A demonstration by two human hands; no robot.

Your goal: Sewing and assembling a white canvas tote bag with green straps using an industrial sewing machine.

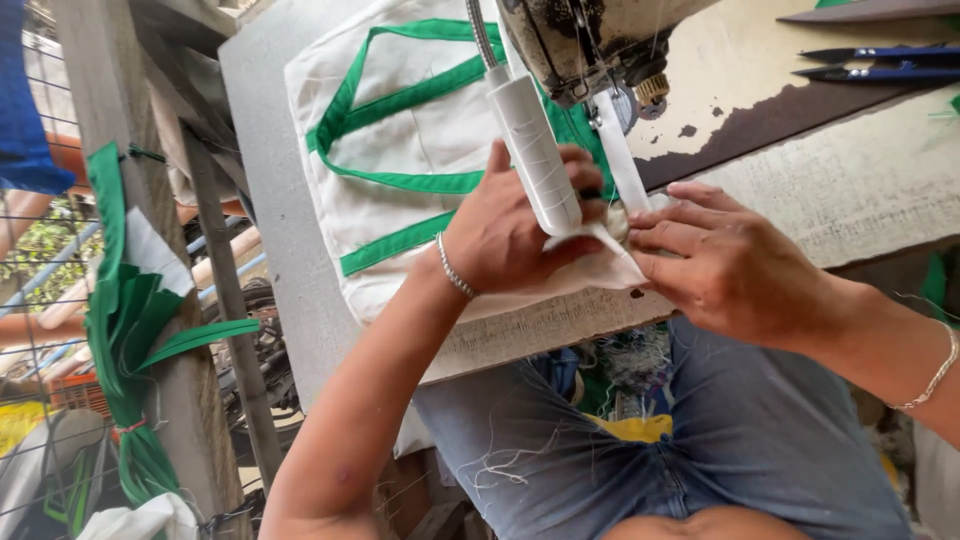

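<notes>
A white cloth bag [400,130] with green trim and straps lies on the sewing table [860,190], under the head of a worn sewing machine [590,40]. My left hand [505,235] presses and pinches a folded white edge of the cloth just in front of the needle area. My right hand [725,265] lies beside it on the right, fingertips holding the same white fold. A white tube lamp [535,150] on a flexible neck hangs over my left hand and hides part of it.
Dark blue thread snips [880,62] lie at the table's far right. A bundle of green strips [130,330] hangs from a wooden post at the left. My lap in blue jeans [720,430], with loose threads, is below the table edge.
</notes>
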